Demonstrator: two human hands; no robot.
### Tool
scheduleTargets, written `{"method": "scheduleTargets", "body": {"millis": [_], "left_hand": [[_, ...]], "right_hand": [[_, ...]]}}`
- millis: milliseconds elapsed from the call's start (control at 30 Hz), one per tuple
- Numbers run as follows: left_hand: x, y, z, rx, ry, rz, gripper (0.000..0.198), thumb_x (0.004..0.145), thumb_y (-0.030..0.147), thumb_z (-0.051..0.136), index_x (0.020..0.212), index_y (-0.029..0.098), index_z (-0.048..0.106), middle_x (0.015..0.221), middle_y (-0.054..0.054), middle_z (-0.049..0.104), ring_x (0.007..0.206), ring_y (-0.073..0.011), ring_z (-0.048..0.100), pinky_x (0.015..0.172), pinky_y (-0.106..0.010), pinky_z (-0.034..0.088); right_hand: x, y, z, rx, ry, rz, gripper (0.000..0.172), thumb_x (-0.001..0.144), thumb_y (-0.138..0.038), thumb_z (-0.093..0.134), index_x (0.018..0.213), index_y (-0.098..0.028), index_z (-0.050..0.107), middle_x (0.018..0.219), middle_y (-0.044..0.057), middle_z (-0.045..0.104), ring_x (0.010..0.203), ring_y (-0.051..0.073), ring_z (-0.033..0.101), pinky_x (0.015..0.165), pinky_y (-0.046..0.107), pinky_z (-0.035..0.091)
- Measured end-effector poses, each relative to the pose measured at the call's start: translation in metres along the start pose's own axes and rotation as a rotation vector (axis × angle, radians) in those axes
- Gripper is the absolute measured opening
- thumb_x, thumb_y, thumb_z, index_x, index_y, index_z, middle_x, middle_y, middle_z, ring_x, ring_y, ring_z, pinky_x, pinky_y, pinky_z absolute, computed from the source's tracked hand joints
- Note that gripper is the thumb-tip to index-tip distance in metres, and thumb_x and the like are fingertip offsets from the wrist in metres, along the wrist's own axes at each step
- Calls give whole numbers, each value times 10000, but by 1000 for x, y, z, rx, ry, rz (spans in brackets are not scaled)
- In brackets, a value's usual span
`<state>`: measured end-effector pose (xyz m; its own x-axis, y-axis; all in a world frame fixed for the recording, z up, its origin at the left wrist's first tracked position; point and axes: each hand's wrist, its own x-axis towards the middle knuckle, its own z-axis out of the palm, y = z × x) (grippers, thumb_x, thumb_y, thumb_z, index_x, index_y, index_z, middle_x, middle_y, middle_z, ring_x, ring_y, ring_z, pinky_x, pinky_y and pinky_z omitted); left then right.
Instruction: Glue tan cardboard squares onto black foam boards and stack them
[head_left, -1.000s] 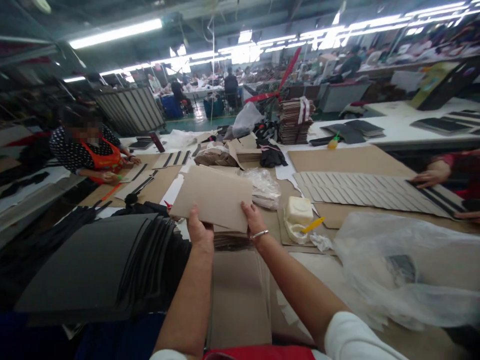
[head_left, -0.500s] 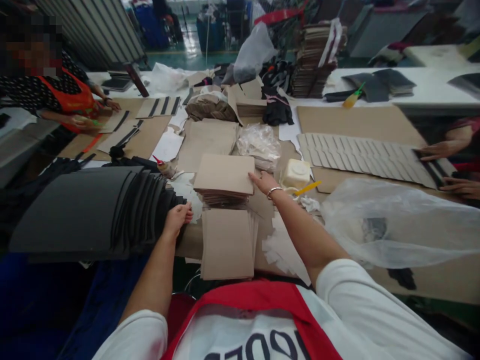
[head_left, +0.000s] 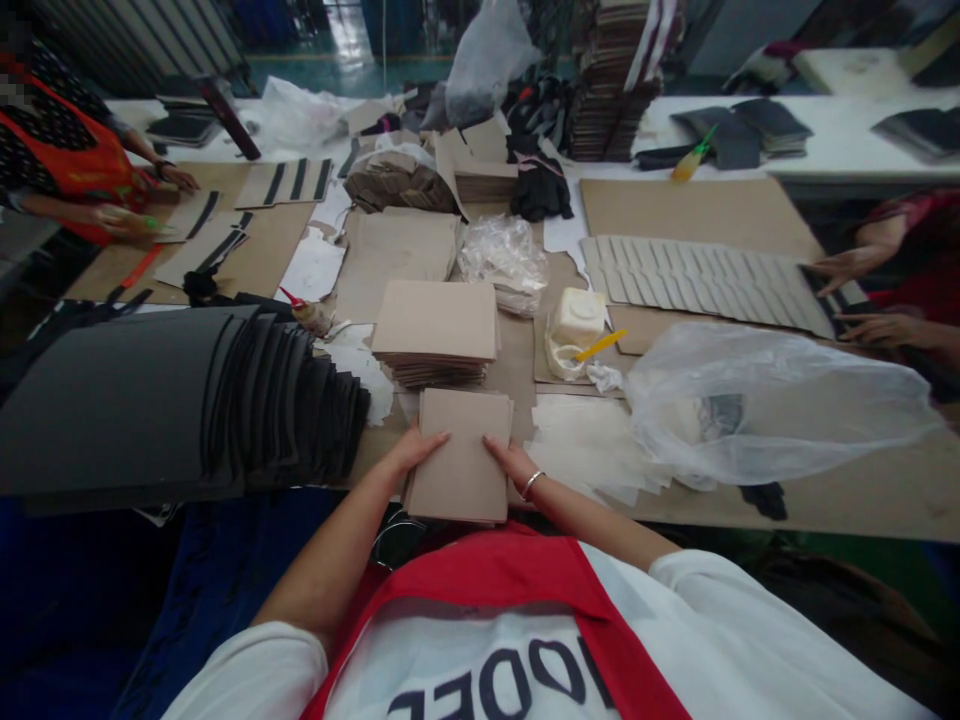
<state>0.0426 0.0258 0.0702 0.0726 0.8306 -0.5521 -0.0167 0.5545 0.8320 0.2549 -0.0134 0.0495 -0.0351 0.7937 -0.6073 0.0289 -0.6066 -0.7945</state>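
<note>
A small stack of tan cardboard sheets [head_left: 461, 460] lies close to my body at the table's front edge. My left hand [head_left: 420, 447] grips its left side, thumb on top and fingers underneath or along the edge. On the opposite side, my right hand [head_left: 510, 458] holds it the same way, a bracelet on the wrist. Just beyond stands a taller pile of tan cardboard pieces [head_left: 435, 320], touched by neither hand. To the left, dark grey sheets [head_left: 142, 400] lie fanned out in a thick overlapping heap.
A glue bottle with a red tip [head_left: 307, 312] lies behind the grey sheets. At right are a cream container [head_left: 581, 315], a yellow stick [head_left: 600, 345] and a clear plastic bag [head_left: 780, 400]. Co-workers' hands are busy at far left [head_left: 176, 178] and far right [head_left: 870, 330].
My right hand has come back from the taller pile, and my left from beside the grey sheets. Both now hold the sides of the near stack. The view has tilted down slightly.
</note>
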Motion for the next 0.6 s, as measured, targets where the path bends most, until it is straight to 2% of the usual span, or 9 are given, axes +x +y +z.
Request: {"method": "scheduleTargets", "body": {"millis": [100,200,400,600], "left_hand": [[-1,5,-1,5,-115,-21,677,570,381,808,1148,141,549,1009,-134,672,928,-268,640,835,-399,503],[-8,6,-1,-29,-150,-48,696,578,407,801,1163,142,534,1022,-140,668,863,-255,653,773,-388,521],[-27,11,6,-48,-123,39,677,612,429,773,1174,152,519,1108,-138,641,927,-256,637,799,-360,516],[-42,6,5,34,17,120,730,585,469,774,1179,143,501,1097,-153,639,956,-269,627,822,-361,504]], "right_hand": [[3,-2,-1,6,-6,-18,547,739,-492,640,1142,-132,549,1164,149,624,1020,244,619,889,405,507],[0,-1,-2,0,27,-42,539,718,-465,666,1135,-145,548,1144,137,637,1009,241,624,883,410,511],[-22,-10,3,-101,121,-101,604,660,-449,703,1145,-142,517,1135,149,635,1002,252,627,885,416,504],[-36,-14,8,-137,181,-216,617,642,-471,691,1132,-152,495,1127,152,630,988,254,630,882,421,502]]}}
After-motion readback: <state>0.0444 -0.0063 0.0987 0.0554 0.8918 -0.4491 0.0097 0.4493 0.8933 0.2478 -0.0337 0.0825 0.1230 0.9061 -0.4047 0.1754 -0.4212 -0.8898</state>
